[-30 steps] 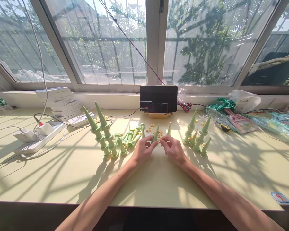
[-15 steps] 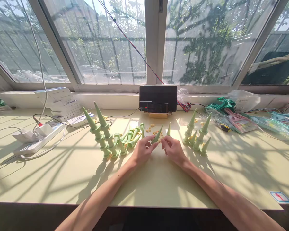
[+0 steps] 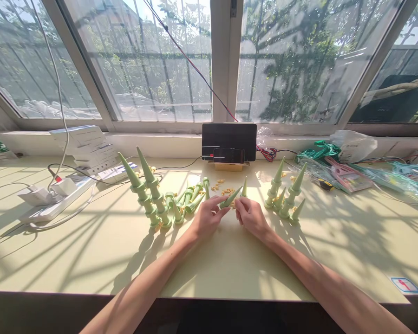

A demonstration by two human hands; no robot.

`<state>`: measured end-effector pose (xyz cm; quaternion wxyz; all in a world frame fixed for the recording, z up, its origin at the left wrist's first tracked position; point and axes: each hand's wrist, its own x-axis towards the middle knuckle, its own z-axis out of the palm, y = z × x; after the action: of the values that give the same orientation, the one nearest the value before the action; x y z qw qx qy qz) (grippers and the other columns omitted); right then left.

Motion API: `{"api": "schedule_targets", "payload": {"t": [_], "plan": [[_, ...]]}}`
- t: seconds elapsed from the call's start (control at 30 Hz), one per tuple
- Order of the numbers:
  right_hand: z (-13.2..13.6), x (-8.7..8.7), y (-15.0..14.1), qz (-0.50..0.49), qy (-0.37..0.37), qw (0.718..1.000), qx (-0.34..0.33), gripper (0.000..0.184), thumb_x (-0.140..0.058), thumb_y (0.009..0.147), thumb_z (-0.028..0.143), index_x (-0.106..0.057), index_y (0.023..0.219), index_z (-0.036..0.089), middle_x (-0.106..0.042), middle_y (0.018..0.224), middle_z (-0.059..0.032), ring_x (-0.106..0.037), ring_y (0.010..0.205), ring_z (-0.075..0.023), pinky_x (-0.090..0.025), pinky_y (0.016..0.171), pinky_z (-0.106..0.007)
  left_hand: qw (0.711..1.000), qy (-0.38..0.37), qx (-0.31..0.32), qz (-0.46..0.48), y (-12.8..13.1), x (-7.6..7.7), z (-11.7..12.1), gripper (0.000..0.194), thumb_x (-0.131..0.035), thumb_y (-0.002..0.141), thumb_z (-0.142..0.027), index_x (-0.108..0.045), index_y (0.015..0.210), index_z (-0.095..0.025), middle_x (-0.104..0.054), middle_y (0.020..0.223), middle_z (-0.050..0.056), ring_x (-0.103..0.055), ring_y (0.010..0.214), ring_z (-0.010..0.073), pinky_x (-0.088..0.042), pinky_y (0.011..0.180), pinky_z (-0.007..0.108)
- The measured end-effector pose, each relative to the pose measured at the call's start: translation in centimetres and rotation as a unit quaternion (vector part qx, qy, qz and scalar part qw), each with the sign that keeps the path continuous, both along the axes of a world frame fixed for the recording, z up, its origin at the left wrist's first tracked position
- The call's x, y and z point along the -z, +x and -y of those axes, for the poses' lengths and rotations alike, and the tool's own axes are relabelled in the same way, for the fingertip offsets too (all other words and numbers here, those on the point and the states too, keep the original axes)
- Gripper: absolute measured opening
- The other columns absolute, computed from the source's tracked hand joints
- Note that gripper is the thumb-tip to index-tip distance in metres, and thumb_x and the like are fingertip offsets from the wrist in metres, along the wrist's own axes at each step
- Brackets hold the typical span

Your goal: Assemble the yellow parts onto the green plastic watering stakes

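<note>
Between the fingers of my left hand [image 3: 211, 216] is a green plastic cone spike [image 3: 231, 197], tilted with its tip up and to the right. My right hand [image 3: 251, 216] is close by, fingers pinched together; whatever they hold is too small to make out. Small yellow pieces [image 3: 227, 191] lie scattered on the table beyond my hands. Another green cone [image 3: 244, 187] stands upright just behind my right hand. To the left are tall stacked green spikes [image 3: 154, 190] and several loose green pieces [image 3: 194, 192]. More assembled green spikes [image 3: 290, 197] stand to the right.
A dark tablet [image 3: 229, 134] with a phone in front leans by the window. At left are a power strip [image 3: 57, 199], cables and stacked white boxes [image 3: 90, 150]. Plastic bags [image 3: 386, 178], a pink item and a yellow-black tool [image 3: 325, 184] lie at right.
The cone in my left hand has tipped over further to the right, toward my right hand. My right fingers have drawn closer together. The pieces on the table have stayed put.
</note>
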<state>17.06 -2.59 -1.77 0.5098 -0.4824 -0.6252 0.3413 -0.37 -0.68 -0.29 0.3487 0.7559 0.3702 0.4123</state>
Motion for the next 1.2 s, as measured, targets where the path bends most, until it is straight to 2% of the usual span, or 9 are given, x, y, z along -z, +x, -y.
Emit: {"api": "schedule_targets", "payload": {"t": [0.23,0.33,0.47,0.53,0.6,0.77,0.93,1.07,1.2], "plan": [[0.1,-0.2,0.0,-0.003,-0.006,1.0,0.0,0.044,-0.046,0.097,0.049,-0.044,0.063,0.021,-0.048,0.049,0.0034,-0.044,0.04,-0.0097,-0.035,0.044,-0.023,1.0,0.02,0.004,-0.016,0.2,-0.1,0.2,0.039,-0.059,0.09,-0.036,-0.068,0.124,-0.02,-0.068,0.103,0.007,-0.05,0.056,0.0081,-0.047,0.053,0.023],[0.0,-0.2,-0.1,0.0,-0.005,1.0,0.006,0.044,-0.046,0.096,0.052,-0.049,0.066,0.02,-0.052,0.054,0.0015,-0.045,0.042,-0.0097,-0.036,0.045,-0.023,1.0,0.001,-0.022,-0.018,0.4,-0.2,0.3,0.041,-0.059,0.09,-0.041,-0.068,0.122,-0.017,-0.07,0.098,0.008,-0.049,0.055,0.0084,-0.044,0.05,0.023],[-0.1,-0.1,-0.2,-0.014,0.003,1.0,0.013,0.036,-0.054,0.092,0.052,-0.061,0.093,0.017,-0.063,0.071,-0.0029,-0.051,0.048,-0.0114,-0.04,0.045,-0.024,0.997,-0.045,-0.062,0.014,0.5,-0.4,0.2,0.044,-0.061,0.087,-0.049,-0.071,0.115,-0.015,-0.07,0.083,0.006,-0.051,0.051,0.0095,-0.04,0.047,0.022],[0.0,-0.1,-0.2,-0.016,0.009,1.0,0.01,0.038,-0.058,0.09,0.05,-0.06,0.108,0.016,-0.067,0.078,-0.0049,-0.053,0.049,-0.0125,-0.041,0.045,-0.025,0.996,-0.065,-0.061,0.033,0.4,-0.5,0.1,0.044,-0.062,0.086,-0.05,-0.072,0.111,-0.016,-0.069,0.081,0.005,-0.05,0.049,0.0086,-0.038,0.045,0.022],[0.1,-0.2,-0.1,-0.005,0.022,1.0,0.004,0.039,-0.058,0.091,0.048,-0.06,0.113,0.017,-0.069,0.082,-0.0059,-0.054,0.05,-0.0126,-0.042,0.045,-0.025,0.994,-0.085,-0.056,0.049,0.4,-0.7,0.0,0.044,-0.062,0.086,-0.051,-0.071,0.11,-0.015,-0.068,0.081,0.005,-0.047,0.046,0.0071,-0.036,0.042,0.021],[0.3,-0.4,0.0,0.022,0.048,0.999,0.012,0.033,-0.054,0.093,0.044,-0.063,0.109,0.017,-0.068,0.081,-0.0052,-0.051,0.047,-0.0112,-0.042,0.046,-0.026,0.99,-0.116,-0.044,0.062,0.4,-1.0,0.2,0.045,-0.064,0.084,-0.052,-0.071,0.107,-0.014,-0.059,0.064,0.0,-0.041,0.042,0.006,-0.032,0.04,0.02],[0.2,-0.6,0.2,0.037,0.06,0.997,0.026,0.03,-0.052,0.093,0.043,-0.063,0.102,0.016,-0.068,0.081,-0.0057,-0.053,0.047,-0.0114,-0.043,0.048,-0.026,0.993,-0.117,-0.003,0.029,0.1,-1.1,0.3,0.047,-0.062,0.087,-0.053,-0.071,0.111,-0.014,-0.045,0.049,-0.005,-0.037,0.042,0.0074,-0.029,0.042,0.021],[0.2,-0.7,0.2,0.023,0.056,0.998,0.02,0.031,-0.051,0.093,0.045,-0.063,0.097,0.016,-0.066,0.078,-0.0052,-0.053,0.049,-0.0121,-0.043,0.048,-0.026,0.993,-0.116,0.018,0.019,0.0,-1.0,0.3,0.048,-0.061,0.087,-0.053,-0.071,0.113,-0.014,-0.042,0.047,-0.005,-0.036,0.043,0.0077,-0.029,0.044,0.021],[0.2,-0.8,0.2,0.025,0.056,0.998,0.021,0.031,-0.053,0.092,0.043,-0.064,0.102,0.016,-0.067,0.079,-0.005,-0.052,0.048,-0.0118,-0.043,0.048,-0.026,0.989,-0.139,0.018,0.049,0.0,-0.9,0.1,0.051,-0.061,0.088,-0.055,-0.068,0.118,-0.013,-0.044,0.048,-0.005,-0.037,0.042,0.0079,-0.03,0.043,0.021]]}}
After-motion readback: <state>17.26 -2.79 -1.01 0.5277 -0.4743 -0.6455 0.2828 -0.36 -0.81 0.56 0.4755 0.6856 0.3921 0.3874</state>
